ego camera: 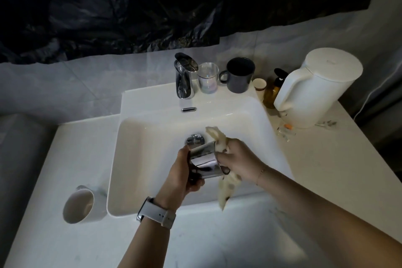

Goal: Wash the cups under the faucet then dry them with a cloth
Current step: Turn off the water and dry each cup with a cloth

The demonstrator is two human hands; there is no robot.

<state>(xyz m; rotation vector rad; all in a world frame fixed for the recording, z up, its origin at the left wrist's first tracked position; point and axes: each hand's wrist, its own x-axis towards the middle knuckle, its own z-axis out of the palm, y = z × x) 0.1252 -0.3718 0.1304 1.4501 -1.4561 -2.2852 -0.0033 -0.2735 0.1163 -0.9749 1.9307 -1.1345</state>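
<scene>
Over the white sink [134,159], my left hand [182,177] grips a shiny metal cup [205,162] lying on its side. My right hand [241,162] holds a pale cloth [226,191] against the cup's open end; one cloth end sticks up behind the cup and the other hangs down over the sink's front rim. The chrome faucet [185,76] stands at the back with no water running. A white mug [79,205] sits on the counter to the left. A clear glass [207,80] and a dark grey mug [239,75] stand beside the faucet.
A white kettle [315,89] stands at the back right, with an amber pump bottle [272,91] and a small jar [259,84] next to it. Small scraps [287,129] lie on the counter near the kettle. Black plastic sheeting [152,6] covers the wall.
</scene>
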